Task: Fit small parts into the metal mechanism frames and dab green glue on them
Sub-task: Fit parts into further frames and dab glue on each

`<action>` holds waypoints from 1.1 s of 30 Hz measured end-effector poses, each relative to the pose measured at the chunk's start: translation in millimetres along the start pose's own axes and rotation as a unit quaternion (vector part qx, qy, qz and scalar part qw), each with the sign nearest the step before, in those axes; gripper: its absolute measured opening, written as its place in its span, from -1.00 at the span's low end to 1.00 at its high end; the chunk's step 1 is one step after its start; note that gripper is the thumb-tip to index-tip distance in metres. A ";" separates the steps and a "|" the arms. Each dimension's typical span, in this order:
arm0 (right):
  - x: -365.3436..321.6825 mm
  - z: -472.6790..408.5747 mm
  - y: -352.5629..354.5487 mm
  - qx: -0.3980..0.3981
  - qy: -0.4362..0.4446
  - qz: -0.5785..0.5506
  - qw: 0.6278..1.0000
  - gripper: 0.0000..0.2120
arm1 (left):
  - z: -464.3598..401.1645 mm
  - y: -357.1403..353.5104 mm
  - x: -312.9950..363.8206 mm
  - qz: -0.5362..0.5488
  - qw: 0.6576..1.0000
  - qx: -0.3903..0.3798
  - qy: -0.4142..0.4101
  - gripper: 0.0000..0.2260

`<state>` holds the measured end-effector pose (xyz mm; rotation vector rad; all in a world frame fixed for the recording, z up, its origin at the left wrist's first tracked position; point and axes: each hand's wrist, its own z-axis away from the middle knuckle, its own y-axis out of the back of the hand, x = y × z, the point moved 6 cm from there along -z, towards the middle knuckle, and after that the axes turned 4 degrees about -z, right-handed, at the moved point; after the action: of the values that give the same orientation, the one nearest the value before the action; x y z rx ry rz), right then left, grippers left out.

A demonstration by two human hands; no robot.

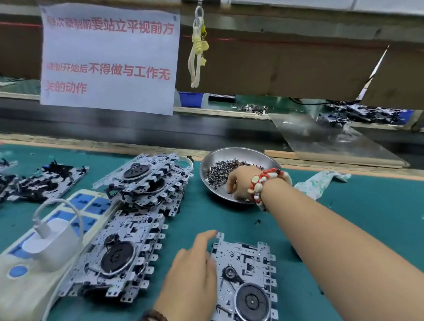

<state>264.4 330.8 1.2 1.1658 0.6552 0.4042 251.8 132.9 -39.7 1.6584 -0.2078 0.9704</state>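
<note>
Right hand (239,186) in parts bowl (267,158) (fingers curled); left hand (192,272) steadies frame (246,285).

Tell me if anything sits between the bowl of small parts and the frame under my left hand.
Nothing visible does. Bare green mat lies between the metal bowl, where the right hand is reaching into the small parts, and the frame the left hand steadies.

Factory assy line: conveyor belt (134,128), stacked mechanism frames (141,178).
</note>
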 end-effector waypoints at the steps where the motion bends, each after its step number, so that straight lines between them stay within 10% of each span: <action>1: 2.9 -4.2 -2.6 -0.010 0.000 0.001 1.000 -0.81 | 0.8 -2.7 2.5 0.010 1.000 0.010 0.002 -0.63; 33: 25.5 71.2 -32.9 0.081 -0.014 0.131 0.988 -0.75 | -0.3 -5.9 -6.6 0.044 0.998 -0.020 -0.036 -0.51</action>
<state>329.3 284.1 -19.0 1.4170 0.5179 0.5638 251.0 132.9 -48.5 1.6590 -0.3484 0.9666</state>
